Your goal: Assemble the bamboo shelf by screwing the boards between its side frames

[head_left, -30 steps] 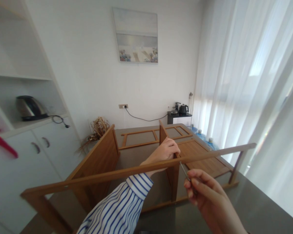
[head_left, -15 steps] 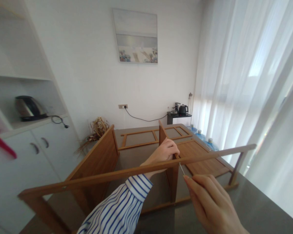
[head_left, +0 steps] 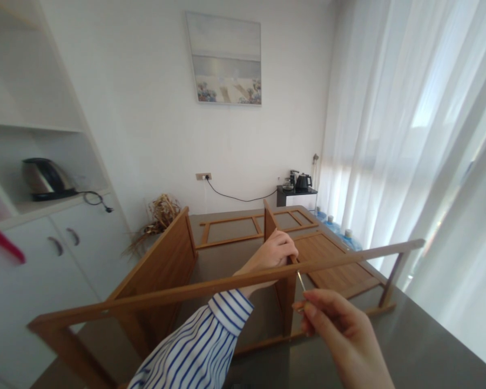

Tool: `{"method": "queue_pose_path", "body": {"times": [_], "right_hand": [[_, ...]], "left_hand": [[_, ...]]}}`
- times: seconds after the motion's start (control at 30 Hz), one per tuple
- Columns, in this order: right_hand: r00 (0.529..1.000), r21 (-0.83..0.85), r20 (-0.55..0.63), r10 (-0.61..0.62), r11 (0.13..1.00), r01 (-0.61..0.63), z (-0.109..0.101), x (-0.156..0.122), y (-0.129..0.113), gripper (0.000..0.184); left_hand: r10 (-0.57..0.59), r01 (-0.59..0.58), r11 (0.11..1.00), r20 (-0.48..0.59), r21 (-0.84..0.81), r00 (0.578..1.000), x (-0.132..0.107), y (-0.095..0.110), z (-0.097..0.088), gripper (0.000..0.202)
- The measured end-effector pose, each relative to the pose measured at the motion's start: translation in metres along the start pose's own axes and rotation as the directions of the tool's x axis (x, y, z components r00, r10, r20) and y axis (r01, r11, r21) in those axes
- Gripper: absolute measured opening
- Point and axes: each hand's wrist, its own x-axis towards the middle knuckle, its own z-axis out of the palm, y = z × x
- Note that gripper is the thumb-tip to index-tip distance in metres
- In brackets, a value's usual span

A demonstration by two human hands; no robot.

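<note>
Seemingly metal, the thin silvery rod (head_left: 300, 281) touches a brown rail (head_left: 166, 296)

Wooden rail (head_left: 186, 293) across the hands' path

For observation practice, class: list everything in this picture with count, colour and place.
wooden rail: one, brown, across the foreground
side panel: one, brown, upright at left
divider panel: one, brown, upright, centre
slatted panel: one, brown, flat at right
kettle: one, steel, left shelf
painting: one, pale, wall
water bottles: three, blue, by curtain
metal tool: one, silver, right hand's grip
left hand: one, grips divider panel top
right hand: one, pinches metal tool
</note>
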Motion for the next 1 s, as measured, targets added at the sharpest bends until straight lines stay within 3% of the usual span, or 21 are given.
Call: {"method": "queue_pose_path", "body": {"times": [0.07,0.13,0.2,0.27,0.33,0.43,0.53,0.67,0.77,0.83,0.93,1.0], "right_hand": [[0.999,0.167,0.009,0.053,0.985,-0.053,0.004,0.001,0.002,0.018],[0.998,0.223,0.015,0.062,0.973,-0.064,0.005,0.002,0.005,0.019],[1.0,0.114,0.022,0.009,0.993,-0.011,0.004,0.003,0.007,0.019],[0.988,-0.128,0.039,-0.147,0.98,0.151,-0.001,0.004,0.007,0.017],[0.92,-0.38,0.113,-0.374,0.84,0.388,-0.007,0.007,0.004,0.017],[0.739,-0.568,0.317,-0.595,0.505,0.65,-0.016,0.011,-0.005,0.023],[0.625,-0.608,0.503,-0.597,0.269,0.747,-0.023,0.015,-0.012,0.028],[0.56,-0.62,0.588,-0.584,0.119,0.775,-0.026,0.018,-0.012,0.03],[0.557,-0.627,0.52,-0.647,0.154,0.764,-0.022,0.018,-0.006,0.027],[0.6,-0.627,0.411,-0.687,0.264,0.732,-0.017,0.016,-0.002,0.021],[0.763,-0.594,0.179,-0.622,0.55,0.588,-0.008,0.01,0.003,0.012],[0.889,-0.493,0.007,-0.458,0.772,0.401,-0.002,0.006,0.003,0.006]], "left_hand": [[0.004,-0.004,1.0,-0.003,0.004,1.0,0.0,0.0,0.0,0.038],[0.003,-0.003,1.0,0.0,0.009,1.0,0.0,-0.001,0.0,0.039],[0.002,-0.002,1.0,0.002,0.01,1.0,-0.001,-0.002,0.0,0.04],[0.003,-0.003,1.0,0.0,0.008,1.0,-0.001,-0.002,0.001,0.041],[0.002,-0.002,1.0,-0.007,0.01,1.0,0.0,-0.003,0.002,0.042],[-0.008,0.008,1.0,-0.006,0.013,1.0,0.0,-0.002,0.002,0.042],[-0.007,0.007,1.0,-0.01,-0.002,1.0,0.0,0.0,0.001,0.042],[0.003,-0.003,1.0,-0.027,-0.016,1.0,0.0,0.002,0.0,0.041],[-0.006,0.006,1.0,-0.022,-0.009,1.0,0.0,0.001,0.0,0.042],[-0.009,0.009,1.0,-0.014,-0.002,1.0,0.0,0.0,0.001,0.043],[-0.003,0.003,1.0,-0.011,0.002,1.0,0.0,-0.001,0.001,0.044],[0.002,-0.003,1.0,-0.018,-0.003,1.0,-0.001,-0.001,0.001,0.043]]}}
